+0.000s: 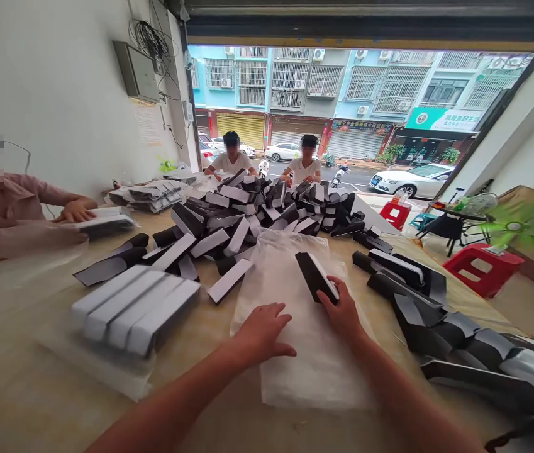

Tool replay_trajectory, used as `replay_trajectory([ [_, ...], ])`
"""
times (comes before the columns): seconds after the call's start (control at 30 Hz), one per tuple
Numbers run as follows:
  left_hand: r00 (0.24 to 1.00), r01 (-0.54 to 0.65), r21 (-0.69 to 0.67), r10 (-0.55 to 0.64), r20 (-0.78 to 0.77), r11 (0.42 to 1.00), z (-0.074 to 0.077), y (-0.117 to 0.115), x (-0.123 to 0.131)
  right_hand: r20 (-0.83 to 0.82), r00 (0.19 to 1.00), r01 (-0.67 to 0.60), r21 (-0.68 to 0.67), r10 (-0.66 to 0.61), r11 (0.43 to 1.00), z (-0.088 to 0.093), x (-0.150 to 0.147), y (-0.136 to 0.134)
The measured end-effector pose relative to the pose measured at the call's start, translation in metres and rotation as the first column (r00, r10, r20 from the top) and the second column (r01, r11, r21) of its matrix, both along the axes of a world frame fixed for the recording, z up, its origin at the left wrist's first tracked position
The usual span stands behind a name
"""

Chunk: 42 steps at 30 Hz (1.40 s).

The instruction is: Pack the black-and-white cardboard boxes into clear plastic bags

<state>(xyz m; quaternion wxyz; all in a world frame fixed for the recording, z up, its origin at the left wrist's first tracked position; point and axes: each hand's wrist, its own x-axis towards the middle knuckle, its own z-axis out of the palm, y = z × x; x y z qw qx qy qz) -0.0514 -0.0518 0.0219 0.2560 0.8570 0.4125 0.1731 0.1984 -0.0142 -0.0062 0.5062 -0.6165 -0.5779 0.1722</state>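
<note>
My right hand (341,309) grips a slim black box with a white side (314,277), holding it upright over a translucent plastic bag (311,371). My left hand (263,333) rests on the near left edge of that bag, holding nothing, with its fingers spread. A large heap of black-and-white boxes (257,217) lies beyond the bag. Several boxes in a white wrap (132,308) sit side by side to my left, and more black boxes (436,314) lie in a loose pile to my right.
A wide tan table (26,377) fills the foreground. A seated person's hand (75,211) rests on wrapped boxes at the left, and two more people sit beyond the heap. Red stools (483,267), a fan and an open shopfront facing a street lie beyond.
</note>
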Motion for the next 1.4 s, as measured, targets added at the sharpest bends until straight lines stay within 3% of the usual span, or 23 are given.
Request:
replay_trajectory([
  [0.13, 0.984, -0.041, -0.031, 0.035, -0.174, 0.999, 0.007, 0.005, -0.009, -0.106, 0.991, 0.073, -0.024, -0.075, 0.997, -0.009, 0.002, -0.001],
  [0.33, 0.998, -0.043, -0.099, 0.038, -0.045, 0.994, 0.012, 0.012, -0.009, -0.429, 0.901, 0.031, -0.069, -0.058, 0.997, 0.010, 0.008, -0.002],
  [0.5, 0.991, -0.117, -0.207, 0.128, 0.043, 0.971, 0.015, 0.030, -0.005, -0.516, 0.851, -0.183, -0.117, 0.098, 0.976, 0.040, 0.025, -0.010],
  [0.57, 0.981, -0.162, -0.367, 0.189, 0.039, 0.916, 0.013, 0.040, -0.003, -0.520, 0.839, -0.282, -0.162, 0.161, 0.946, 0.048, 0.031, -0.013],
  [0.67, 0.987, -0.074, -0.608, 0.147, 0.071, 0.790, 0.006, 0.056, -0.003, -0.531, 0.827, -0.334, -0.202, 0.184, 0.920, 0.050, 0.033, -0.014],
  [0.83, 0.989, 0.128, -0.699, -0.035, 0.146, 0.703, 0.008, 0.072, -0.008, -0.513, 0.846, -0.337, -0.305, 0.144, 0.891, 0.038, 0.022, -0.009],
  [0.9, 0.991, 0.109, -0.681, -0.026, 0.131, 0.724, 0.013, 0.076, -0.007, -0.517, 0.846, -0.351, -0.354, 0.131, 0.867, 0.033, 0.017, -0.008],
  [1.03, 0.967, -0.050, -0.534, 0.174, 0.186, 0.844, 0.017, 0.082, 0.004, -0.548, 0.833, -0.307, -0.340, 0.078, 0.889, 0.027, 0.013, -0.007],
  [1.13, 0.922, -0.108, -0.514, 0.279, 0.268, 0.851, 0.006, 0.087, 0.013, -0.571, 0.818, -0.244, -0.220, 0.078, 0.945, 0.028, 0.020, -0.007],
  [1.2, 0.889, -0.110, -0.537, 0.325, 0.324, 0.836, -0.004, 0.091, 0.017, -0.561, 0.819, -0.265, -0.177, 0.124, 0.948, 0.036, 0.028, -0.010],
  [1.27, 0.849, -0.095, -0.572, 0.366, 0.381, 0.815, -0.013, 0.096, 0.019, -0.489, 0.837, -0.385, -0.209, 0.245, 0.899, 0.049, 0.036, -0.016],
  [1.33, 0.796, -0.093, -0.590, 0.415, 0.440, 0.802, -0.017, 0.101, 0.018, -0.342, 0.842, -0.522, -0.321, 0.417, 0.790, 0.064, 0.042, -0.023],
  [1.4, 0.735, -0.112, -0.581, 0.461, 0.497, 0.806, -0.016, 0.104, 0.018, -0.150, 0.816, -0.560, -0.448, 0.559, 0.697, 0.078, 0.042, -0.030],
])
